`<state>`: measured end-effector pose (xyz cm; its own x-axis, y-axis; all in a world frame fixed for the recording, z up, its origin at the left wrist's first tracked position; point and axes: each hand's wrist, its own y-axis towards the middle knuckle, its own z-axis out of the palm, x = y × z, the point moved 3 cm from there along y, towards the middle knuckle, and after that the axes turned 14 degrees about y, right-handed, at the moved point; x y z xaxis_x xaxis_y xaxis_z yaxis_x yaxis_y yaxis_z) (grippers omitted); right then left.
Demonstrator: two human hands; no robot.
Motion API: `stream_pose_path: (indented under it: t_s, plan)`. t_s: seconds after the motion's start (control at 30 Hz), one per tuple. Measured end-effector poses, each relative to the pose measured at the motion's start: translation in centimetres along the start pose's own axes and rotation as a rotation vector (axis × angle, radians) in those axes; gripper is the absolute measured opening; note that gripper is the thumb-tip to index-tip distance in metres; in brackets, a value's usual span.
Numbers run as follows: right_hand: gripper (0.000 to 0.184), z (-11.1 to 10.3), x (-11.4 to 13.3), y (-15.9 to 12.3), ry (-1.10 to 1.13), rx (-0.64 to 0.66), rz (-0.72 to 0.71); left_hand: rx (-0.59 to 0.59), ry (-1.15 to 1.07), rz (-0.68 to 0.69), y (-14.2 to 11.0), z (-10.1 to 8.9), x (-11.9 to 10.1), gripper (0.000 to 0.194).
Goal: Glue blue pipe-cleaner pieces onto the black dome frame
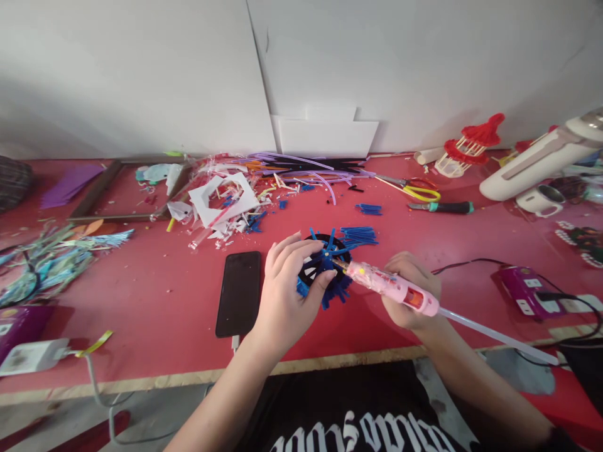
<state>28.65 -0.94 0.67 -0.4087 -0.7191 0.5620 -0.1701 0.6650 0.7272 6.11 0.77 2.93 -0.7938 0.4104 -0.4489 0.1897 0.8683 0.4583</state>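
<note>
My left hand (pixel 293 284) is closed on a black ring-shaped piece (pixel 343 251) with short blue sticks set around and across it. Its thumb and fingertips pinch the near left part, hiding some of the ring. In my right hand (pixel 414 285) is a pink hot glue gun (pixel 396 290), a long clear glue stick running out of its back end. The gun's nozzle points left and meets the middle of the blue sticks, or is very near; I cannot tell if it touches. A bundle of cut blue sticks (pixel 358 236) lies just beyond the ring.
A black phone (pixel 239 294) lies left of my left hand. Paper scraps (pixel 223 201) and purple and black sticks (pixel 301 164) spread along the back. Yellow-handled scissors (pixel 421 191), pliers (pixel 445 207), a white bottle (pixel 537 160), a mug (pixel 541 201) and a purple power socket (pixel 530 292) stand right.
</note>
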Motion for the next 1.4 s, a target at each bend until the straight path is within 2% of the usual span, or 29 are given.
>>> stream_pose_path:
  t_s: [0.3,0.6,1.1,1.3,1.4]
  plan:
    - [0.02,-0.8,0.4,-0.8,-0.011,0.01,-0.021,-0.01,-0.007,-0.023,-0.3,-0.3,0.3,0.027]
    - [0.015,-1.4,0.2,-1.8,-0.027,0.034,0.024,-0.025,-0.001,-0.05,-0.2,-0.7,0.2,0.028]
    - [0.017,-2.0,0.2,-1.8,-0.058,0.045,0.011,-0.047,0.013,-0.023,-0.1,-0.9,0.1,0.029]
    - [0.016,-2.1,0.1,-2.3,-0.087,0.077,0.022,-0.054,0.01,-0.018,0.0,-0.9,0.0,0.029]
    - [0.011,-2.9,-0.6,-2.9,-0.091,0.145,-0.013,-0.058,0.011,-0.009,-0.1,-0.9,0.0,0.029]
